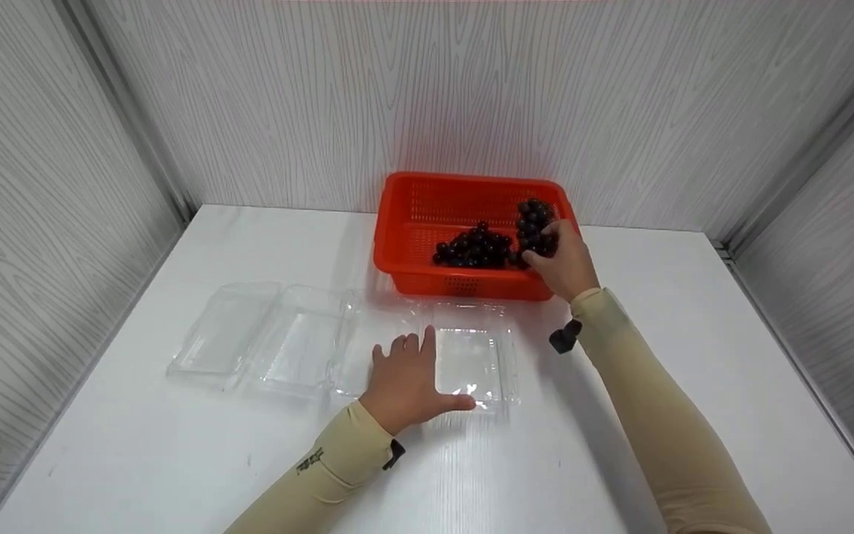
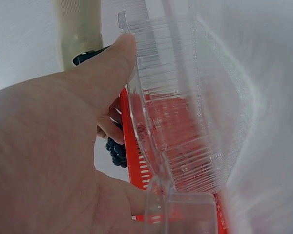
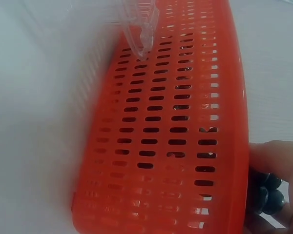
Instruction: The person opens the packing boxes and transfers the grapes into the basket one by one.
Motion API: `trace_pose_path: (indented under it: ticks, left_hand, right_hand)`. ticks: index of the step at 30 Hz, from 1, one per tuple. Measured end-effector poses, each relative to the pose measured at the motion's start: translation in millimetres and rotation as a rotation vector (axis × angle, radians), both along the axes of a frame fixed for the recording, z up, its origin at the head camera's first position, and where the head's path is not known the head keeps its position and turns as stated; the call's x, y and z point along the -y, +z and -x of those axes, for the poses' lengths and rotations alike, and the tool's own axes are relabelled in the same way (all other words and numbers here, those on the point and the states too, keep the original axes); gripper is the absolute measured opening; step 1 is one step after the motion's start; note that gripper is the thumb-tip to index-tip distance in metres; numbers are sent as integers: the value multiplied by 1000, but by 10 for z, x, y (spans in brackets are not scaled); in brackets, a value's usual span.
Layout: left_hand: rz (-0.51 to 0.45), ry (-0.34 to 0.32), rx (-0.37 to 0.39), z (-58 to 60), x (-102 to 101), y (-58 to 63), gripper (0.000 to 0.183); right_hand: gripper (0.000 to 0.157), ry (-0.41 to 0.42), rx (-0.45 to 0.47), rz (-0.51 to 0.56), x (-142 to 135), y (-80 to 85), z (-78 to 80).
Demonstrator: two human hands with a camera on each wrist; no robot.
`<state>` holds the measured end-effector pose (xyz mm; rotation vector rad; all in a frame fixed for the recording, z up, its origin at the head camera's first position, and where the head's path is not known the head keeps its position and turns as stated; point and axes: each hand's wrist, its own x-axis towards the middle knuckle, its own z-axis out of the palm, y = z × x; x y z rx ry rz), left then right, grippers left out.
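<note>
My right hand [image 1: 566, 263] grips a bunch of dark grapes [image 1: 533, 222] at the right end of the red basket [image 1: 475, 285], the bunch rising above the rim. Another dark bunch [image 1: 474, 247] lies inside the basket to its left. In the right wrist view, several grapes [image 3: 267, 197] show by the fingers, behind the basket wall. My left hand [image 1: 405, 382] spreads its fingers over an opened clear plastic box [image 1: 468, 348] in front of the basket. Its thumb [image 2: 119, 53] touches the box's rim in the left wrist view.
A second opened clear plastic box [image 1: 297, 345] lies to the left, close beside the first. Both rest on a white table [image 1: 197, 460]. Wood-grain panels [image 1: 308, 104] enclose the table at the back and on both sides, with the basket near the back one.
</note>
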<state>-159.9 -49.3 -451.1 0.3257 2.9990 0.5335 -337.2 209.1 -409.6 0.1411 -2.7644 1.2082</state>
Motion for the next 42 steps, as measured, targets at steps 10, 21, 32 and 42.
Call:
trace_pose_path:
  ticks: [10, 21, 32, 42]
  left_hand:
    - [5, 1, -1, 18, 14, -40, 124]
    - [18, 21, 30, 83, 11, -73, 125]
    - [16, 20, 25, 96, 18, -72, 125]
    - [1, 23, 18, 96, 13, -42, 123]
  right_hand:
    - [53, 9, 44, 40, 13, 1, 9]
    - [47, 60, -1, 24, 13, -20, 42]
    - [44, 64, -6, 30, 23, -10, 52]
    - [44, 67, -73, 36, 15, 56, 34]
